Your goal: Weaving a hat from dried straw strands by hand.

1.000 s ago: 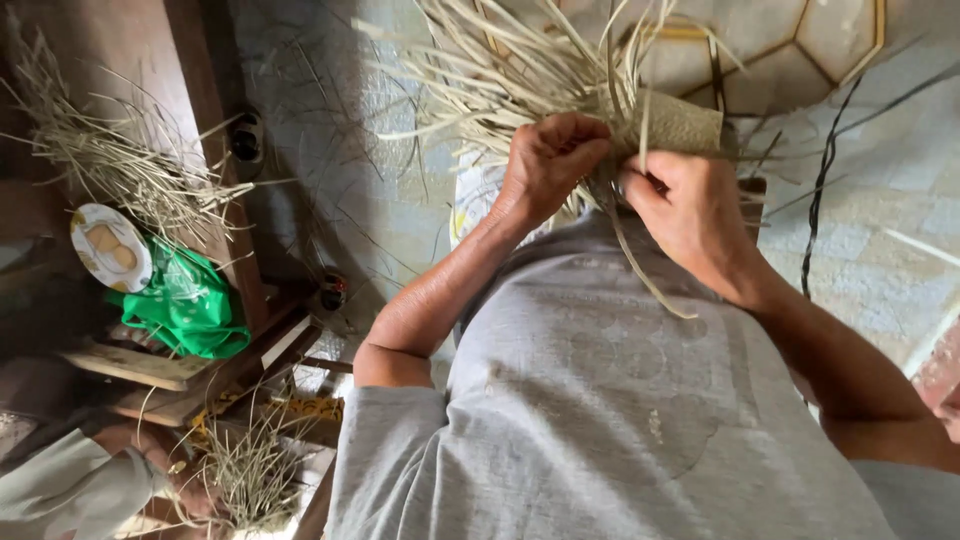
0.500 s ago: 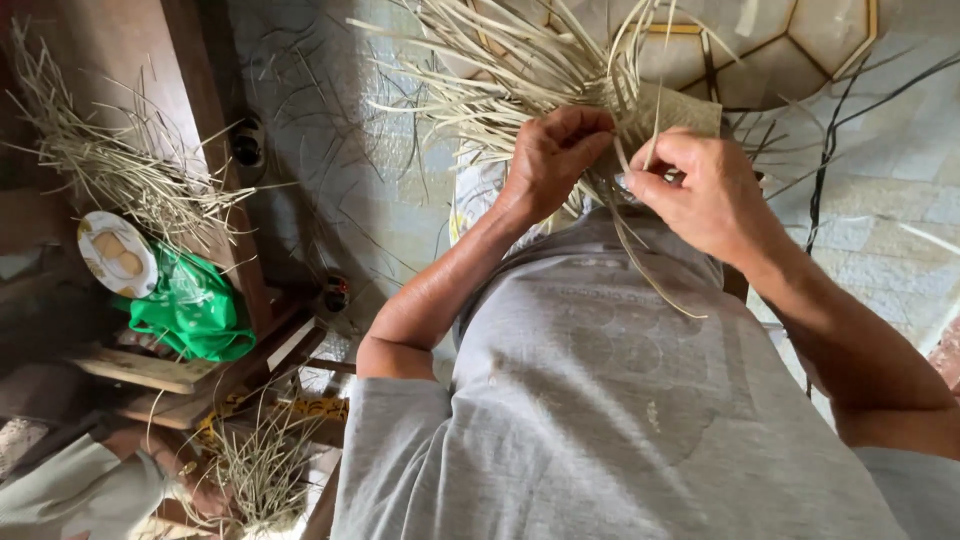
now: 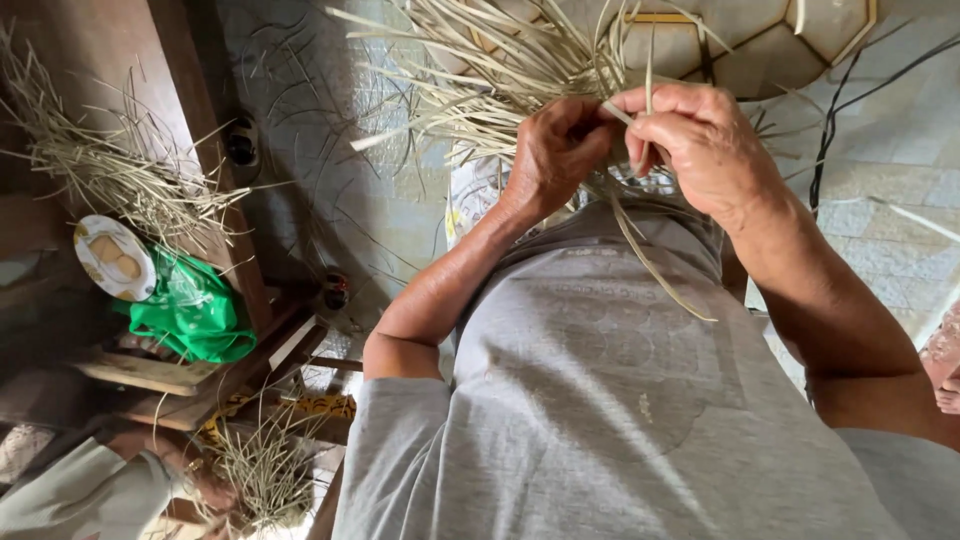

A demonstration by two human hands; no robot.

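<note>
Dry, matt, pale straw-coloured plant strips (image 3: 500,90), flat and fibrous, fanned out at 12 o'clock and pinched by both hands (image 3: 560,150) (image 3: 700,140); same rough fibre in the loose bundle (image 3: 110,180) at 9 o'clock. Soft grey knit cloth shirt (image 3: 600,400), matt, at 6 o'clock. Thin glossy green plastic bag (image 3: 190,310), crinkled, at 8 o'clock on worn, dull brown wood shelf (image 3: 150,375); smooth tiled floor (image 3: 900,150) with faint sheen at 2 o'clock.
</note>
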